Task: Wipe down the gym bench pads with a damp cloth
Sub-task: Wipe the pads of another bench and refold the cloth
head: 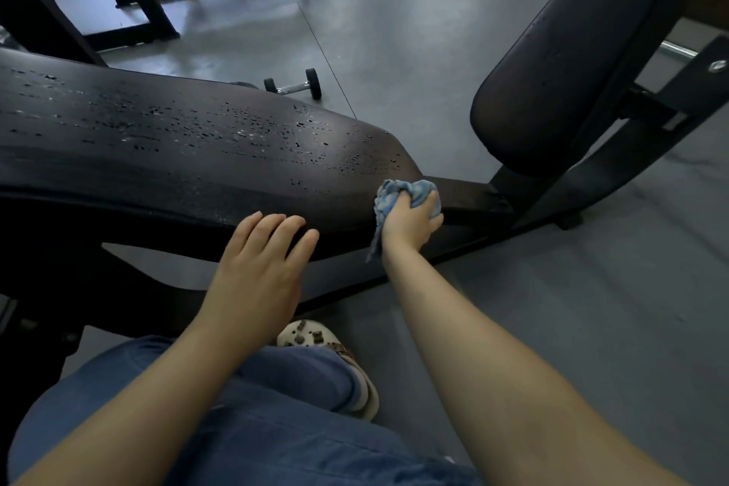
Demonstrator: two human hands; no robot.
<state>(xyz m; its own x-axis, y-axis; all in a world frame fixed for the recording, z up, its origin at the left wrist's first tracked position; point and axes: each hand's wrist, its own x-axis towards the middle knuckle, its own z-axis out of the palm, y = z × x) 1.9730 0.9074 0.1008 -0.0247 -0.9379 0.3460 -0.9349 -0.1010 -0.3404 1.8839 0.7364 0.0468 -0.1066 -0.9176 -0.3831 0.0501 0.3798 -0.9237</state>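
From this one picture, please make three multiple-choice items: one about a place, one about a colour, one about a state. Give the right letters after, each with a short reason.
1. Where does the dumbbell lie?
A. on the long pad
B. on the floor beyond the long pad
C. in the left hand

2. What colour is the cloth?
A. blue
B. red
C. white

3. How is the left hand?
A. gripping the cloth
B. closed in a fist in the air
C. resting with straight fingers on the near edge of the long pad

Answers:
1. B: it shows on the grey floor behind the long pad.
2. A: the bunched fabric in the right hand, at the pad's end, is light blue.
3. C: the fingers lie extended on the pad's edge and hold nothing.
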